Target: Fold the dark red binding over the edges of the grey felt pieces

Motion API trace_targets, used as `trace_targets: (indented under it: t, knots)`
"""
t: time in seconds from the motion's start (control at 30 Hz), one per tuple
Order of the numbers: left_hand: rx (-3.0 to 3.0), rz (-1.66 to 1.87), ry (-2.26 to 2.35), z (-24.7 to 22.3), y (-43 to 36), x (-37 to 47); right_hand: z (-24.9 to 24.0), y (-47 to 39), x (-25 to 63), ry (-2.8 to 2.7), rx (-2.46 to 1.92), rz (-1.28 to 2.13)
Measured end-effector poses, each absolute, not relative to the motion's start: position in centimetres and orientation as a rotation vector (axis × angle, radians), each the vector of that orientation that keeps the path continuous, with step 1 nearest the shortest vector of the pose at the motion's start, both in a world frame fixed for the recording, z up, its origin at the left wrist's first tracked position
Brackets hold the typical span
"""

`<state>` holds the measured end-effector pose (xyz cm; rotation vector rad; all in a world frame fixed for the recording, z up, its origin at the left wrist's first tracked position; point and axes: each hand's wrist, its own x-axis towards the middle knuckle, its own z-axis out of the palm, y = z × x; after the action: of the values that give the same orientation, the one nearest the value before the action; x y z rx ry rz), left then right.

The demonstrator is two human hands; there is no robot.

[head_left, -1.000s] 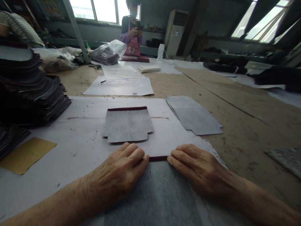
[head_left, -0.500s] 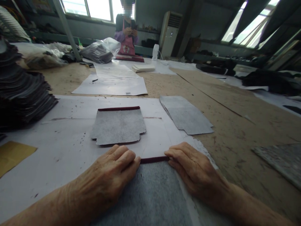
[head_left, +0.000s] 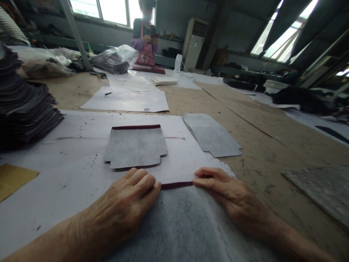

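Observation:
A grey fabric piece (head_left: 177, 222) with a dark red folded strip along its far edge lies at the bottom centre. My left hand (head_left: 122, 203) is closed on the left end of that strip, fingers bent together. At the strip's right end, my right hand (head_left: 229, 193) pinches the edge between thumb and fingers. Beyond my hands lies a second grey piece (head_left: 136, 147) with a dark red strip at its far edge. Grey pieces without a visible strip (head_left: 211, 134) rest to its right, slightly overlapping one another.
A tall stack of dark sheets (head_left: 24, 105) stands at the left, with a yellow-brown piece (head_left: 16, 180) nearer. A grey slab (head_left: 321, 189) lies at the right. White paper (head_left: 131, 98) and plastic-wrapped bundles (head_left: 111, 60) lie farther back. A person in a pink apron (head_left: 145, 49) stands across the table.
The view has shifted slightly. My right hand's fingers have straightened a little at the strip's right end; my left hand keeps its place on the strip.

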<state>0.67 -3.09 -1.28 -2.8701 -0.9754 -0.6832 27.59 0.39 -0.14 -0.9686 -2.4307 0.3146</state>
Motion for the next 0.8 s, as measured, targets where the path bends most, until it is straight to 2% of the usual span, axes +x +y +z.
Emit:
trace_targets:
  t: [0.13,0.4,0.63,0.8]
  knots:
    - [-2.878,-0.657,-0.976,-1.3,-3.0,0.7,0.7,0.8,27.4,-2.155,-1.182,0.348]
    - [-2.882,-0.671,-1.042,-1.3,-2.9,0.8,0.1,-1.8,19.8,-2.476,-0.752,-0.036]
    - [-2.874,-0.937,-1.096,-1.0,-3.0,-1.7,-1.0,-2.2,19.7,-2.547,-0.69,-0.079]
    - [-2.837,-0.949,-1.088,-0.9,-3.9,-3.4,-0.8,-2.1,19.8,-2.558,-0.675,-0.131]
